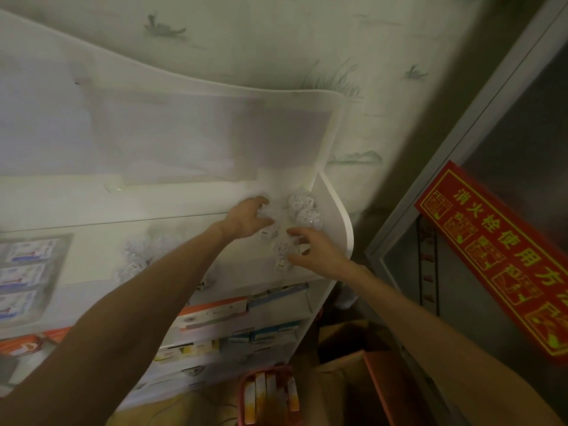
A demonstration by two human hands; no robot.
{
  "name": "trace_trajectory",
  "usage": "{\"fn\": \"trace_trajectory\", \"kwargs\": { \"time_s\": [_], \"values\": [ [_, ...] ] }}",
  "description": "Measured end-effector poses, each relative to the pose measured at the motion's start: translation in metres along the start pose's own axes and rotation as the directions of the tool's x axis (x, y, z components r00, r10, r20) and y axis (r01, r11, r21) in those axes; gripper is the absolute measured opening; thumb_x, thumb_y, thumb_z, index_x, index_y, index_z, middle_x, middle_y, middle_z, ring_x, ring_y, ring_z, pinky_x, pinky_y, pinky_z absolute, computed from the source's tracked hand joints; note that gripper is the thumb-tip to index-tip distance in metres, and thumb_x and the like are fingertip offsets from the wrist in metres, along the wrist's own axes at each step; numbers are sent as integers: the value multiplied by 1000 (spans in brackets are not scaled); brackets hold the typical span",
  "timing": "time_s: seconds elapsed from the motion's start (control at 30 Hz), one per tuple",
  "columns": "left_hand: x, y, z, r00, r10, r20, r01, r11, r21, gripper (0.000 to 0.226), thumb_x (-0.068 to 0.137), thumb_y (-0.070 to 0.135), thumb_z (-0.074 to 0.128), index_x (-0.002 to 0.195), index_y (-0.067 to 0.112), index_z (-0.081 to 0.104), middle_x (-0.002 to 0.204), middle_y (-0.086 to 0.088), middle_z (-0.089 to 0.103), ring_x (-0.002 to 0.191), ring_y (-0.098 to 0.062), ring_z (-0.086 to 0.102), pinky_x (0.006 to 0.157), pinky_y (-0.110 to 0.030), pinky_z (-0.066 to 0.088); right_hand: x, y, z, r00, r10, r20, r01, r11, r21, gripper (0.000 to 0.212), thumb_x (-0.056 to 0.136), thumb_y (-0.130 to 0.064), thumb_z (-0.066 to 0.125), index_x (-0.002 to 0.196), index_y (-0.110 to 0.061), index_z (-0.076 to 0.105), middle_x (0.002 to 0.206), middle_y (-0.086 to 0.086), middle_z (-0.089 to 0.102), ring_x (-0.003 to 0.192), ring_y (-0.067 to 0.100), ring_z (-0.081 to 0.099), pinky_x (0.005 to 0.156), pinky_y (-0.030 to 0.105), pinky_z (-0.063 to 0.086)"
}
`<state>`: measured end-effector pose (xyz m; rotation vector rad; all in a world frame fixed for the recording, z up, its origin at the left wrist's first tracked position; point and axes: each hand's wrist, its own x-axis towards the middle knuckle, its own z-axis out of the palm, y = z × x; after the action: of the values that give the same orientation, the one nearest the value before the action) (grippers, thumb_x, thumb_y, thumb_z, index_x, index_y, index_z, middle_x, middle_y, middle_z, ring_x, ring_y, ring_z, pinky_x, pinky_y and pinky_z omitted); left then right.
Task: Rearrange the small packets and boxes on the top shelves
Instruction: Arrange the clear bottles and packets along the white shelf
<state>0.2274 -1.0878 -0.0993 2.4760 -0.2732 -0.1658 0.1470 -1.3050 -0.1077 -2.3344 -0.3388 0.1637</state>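
Observation:
Both arms reach up to the white top shelf [335, 210] at its right end. My left hand [249, 218] is closed around a small clear-and-white packet [266, 214]. My right hand [316, 249] grips another small packet [284, 252] nearer the shelf's front edge, thumb and fingers on either side of it. Two more round white packets [302, 209] sit apart against the curved right side panel. A cluster of similar packets [138, 256] lies further left on the same shelf, blurred.
Lower shelves hold rows of flat boxes [215, 312] in orange, blue and yellow. A pink basket [270, 392] with upright boxes stands below. A red sign [498, 256] hangs on a metal-framed cabinet at right. Blue-and-white boxes [24, 272] are at far left.

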Motion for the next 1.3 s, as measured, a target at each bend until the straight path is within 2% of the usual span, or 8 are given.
{"fn": "trace_trajectory", "kwargs": {
  "time_s": [0.23, 0.6, 0.8, 0.87, 0.93, 1.03, 1.17, 1.3],
  "values": [
    [-9, 1, -4, 994, 22, 103, -20, 1000, -20, 60, 88, 33, 70, 141, 17, 47, 136, -10, 54, 113, -27, 58, 101, -39, 46, 2, -2, 6, 999, 37, -20, -34, 993, 116, 64, 84, -26, 79, 140, -17, 50, 138, -6, 53, 120, 9, 53, 89, 28, 57],
    [-12, 4, -5, 992, -18, 124, 28, 996, -81, 52, 94, 33, 62, 141, 16, 47, 139, -11, 51, 118, -28, 56, 104, -42, 45, -5, 0, 15, 997, 30, -76, -20, 992, 127, 64, 83, -27, 80, 139, -16, 51, 137, -3, 54, 116, 11, 56, 91, 34, 57],
    [-9, 10, -5, 986, -33, 166, 43, 997, -58, 55, 95, 32, 59, 145, 16, 42, 146, -10, 45, 127, -27, 49, 106, -36, 40, -10, -4, 13, 992, -8, -130, 3, 999, -40, 70, 84, -51, 72, 143, -21, 47, 138, -8, 52, 117, 7, 53, 97, 28, 48],
    [-9, 14, -6, 988, -44, 147, 51, 998, -44, 63, 95, 37, 60, 149, 16, 36, 151, -9, 40, 132, -28, 44, 106, -34, 36, -9, -6, 1, 983, -21, -181, 12, 999, -46, 59, 88, -47, 68, 139, -22, 52, 137, -7, 54, 117, 8, 54, 97, 26, 47],
    [-7, 17, -8, 996, -34, 82, 39, 998, -49, 66, 95, 39, 60, 150, 15, 33, 153, -8, 37, 137, -28, 41, 110, -36, 35, -4, -5, -19, 967, -128, -220, 80, 974, -214, 45, 92, -36, 66, 133, -21, 56, 136, -5, 56, 118, 11, 55, 97, 24, 45],
    [-1, 22, -11, 999, 29, 19, -29, 1000, -10, 60, 95, 37, 59, 147, 16, 39, 152, -6, 39, 135, -26, 43, 111, -37, 37, 12, 4, -51, 952, -278, -127, 155, 797, -584, 44, 91, -23, 62, 134, -16, 57, 138, 4, 56, 125, 24, 52, 108, 35, 40],
    [10, 36, -9, 986, 167, 25, -168, 970, 173, 56, 96, 33, 56, 147, 15, 39, 154, -4, 36, 136, -24, 41, 109, -32, 33, 33, 4, -75, 992, -120, 44, 113, 667, -736, 60, 93, -25, 58, 149, -18, 39, 154, 4, 39, 139, 23, 38, 114, 36, 25],
    [27, 53, -5, 953, 260, 153, -301, 849, 434, 63, 95, 33, 51, 152, 16, 29, 158, -6, 28, 137, -28, 40, 112, -38, 33, 40, 4, -77, 994, -70, 82, 107, 627, -772, 67, 92, -42, 57, 152, -26, 34, 156, -2, 37, 142, 18, 34, 118, 39, 13]
  ]
}}
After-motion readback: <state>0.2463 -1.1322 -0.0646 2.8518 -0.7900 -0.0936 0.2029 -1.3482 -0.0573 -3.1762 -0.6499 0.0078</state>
